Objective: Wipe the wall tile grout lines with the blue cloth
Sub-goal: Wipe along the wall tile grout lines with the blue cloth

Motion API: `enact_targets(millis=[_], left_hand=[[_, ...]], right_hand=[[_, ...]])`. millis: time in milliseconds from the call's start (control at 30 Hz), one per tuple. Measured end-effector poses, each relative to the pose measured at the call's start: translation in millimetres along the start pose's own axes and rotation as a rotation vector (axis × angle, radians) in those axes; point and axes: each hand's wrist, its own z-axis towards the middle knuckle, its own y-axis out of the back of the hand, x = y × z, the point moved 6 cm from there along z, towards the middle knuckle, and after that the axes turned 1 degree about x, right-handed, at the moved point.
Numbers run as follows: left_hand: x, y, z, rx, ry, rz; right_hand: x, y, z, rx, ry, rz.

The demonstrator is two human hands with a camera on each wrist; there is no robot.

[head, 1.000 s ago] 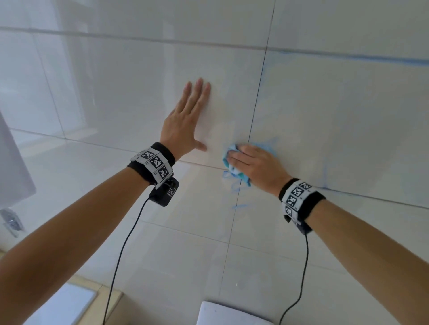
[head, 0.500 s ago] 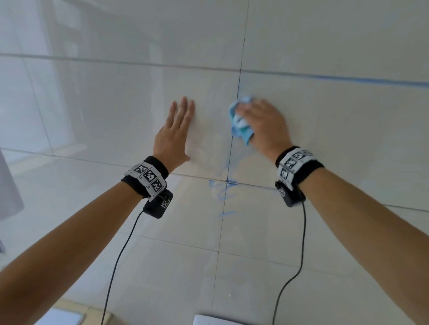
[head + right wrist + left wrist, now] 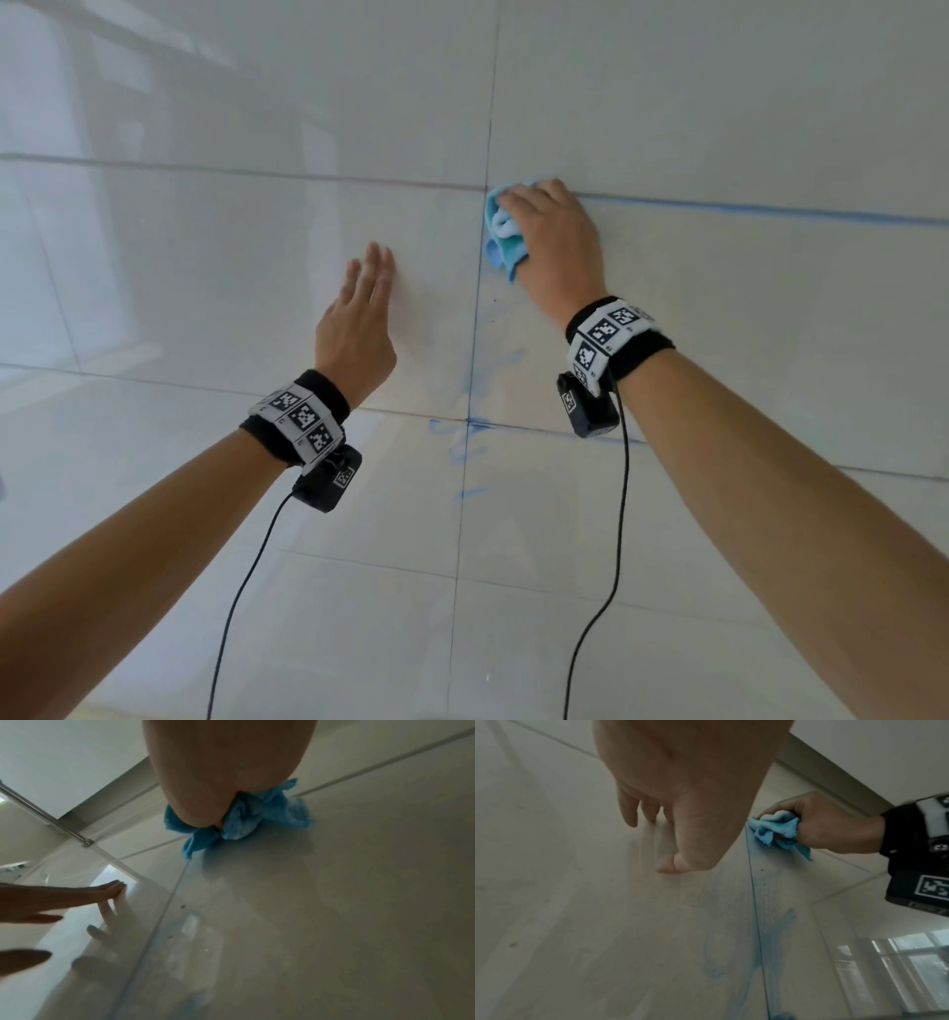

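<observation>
On the glossy tiled wall (image 3: 719,334), left hand (image 3: 354,329) lies flat; right hand (image 3: 557,241) clutches the blue cloth (image 3: 503,236).

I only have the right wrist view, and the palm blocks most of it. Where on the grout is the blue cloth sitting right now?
Observer: In the head view, the right hand holds the blue cloth where the vertical grout line crosses the upper horizontal grout line.
Operator: Any marks to its right?
Observer: Yes. A blue line runs along that horizontal grout from the hand to the frame's right edge.
Operator: And further down the vertical line?
Observer: Blue smears sit at the lower crossing, below the cloth.
</observation>
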Motion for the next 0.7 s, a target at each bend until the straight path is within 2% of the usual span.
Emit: enact_targets(millis=[100,167,267,400,500,600,700], left_hand=[[-18.1,10.4,5.3,-0.061,-0.024,0.06],[-42.4,15.3,7.6,-0.105,-0.112,0.129],[-83.3,17.5,10.0,-0.128,-0.188,0.091],[-121.3,24.1,19.9,-0.152,-0.202,-0.007],[-120.5,35.2,32.6,-0.199,-0.139,-0.06],[-98.6,43.3,47.3,-0.204,-0.06,-0.08],[-73.7,47.5,56.9,-0.199,-0.08,-0.083]], right_hand=[[-18.3,14.1,-2.7,0.076,0.069,-0.033],[-35.5,27.5,-11.5,0.073,0.067,-0.047],[-68.0,51.6,-33.3,0.042,0.009,-0.076],[-105.1,80.4,-60.4,-0.005,-0.077,-0.104],[-109.0,78.3,-62.9,-0.06,-0.158,-0.085],[-96.0,66.9,-58.1,-0.124,-0.266,-0.051],[-66.1,48.2,-43.1,-0.099,-0.209,0.008]])
